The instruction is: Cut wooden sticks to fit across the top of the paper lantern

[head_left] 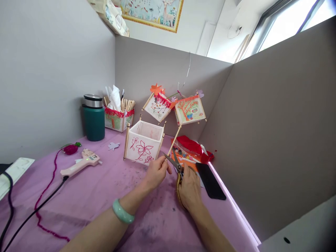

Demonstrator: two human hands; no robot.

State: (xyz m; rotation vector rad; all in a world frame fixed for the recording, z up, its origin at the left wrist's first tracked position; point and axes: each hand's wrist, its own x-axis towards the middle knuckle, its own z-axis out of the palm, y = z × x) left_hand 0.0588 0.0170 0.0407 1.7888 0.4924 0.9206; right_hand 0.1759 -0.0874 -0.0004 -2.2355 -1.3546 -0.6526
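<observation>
Being pinched by the left hand [157, 171] is a stick [175, 139]; open scissors [176, 164] are gripped by the right hand [190, 185], at four o'clock from the white box [144, 145].

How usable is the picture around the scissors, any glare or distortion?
Head view: window blown out to white; far-right edge dark; wide-angle stretch towards the frame edges; scissors, left hand and right hand evenly lit, readable, though fine detail is soft.
</observation>
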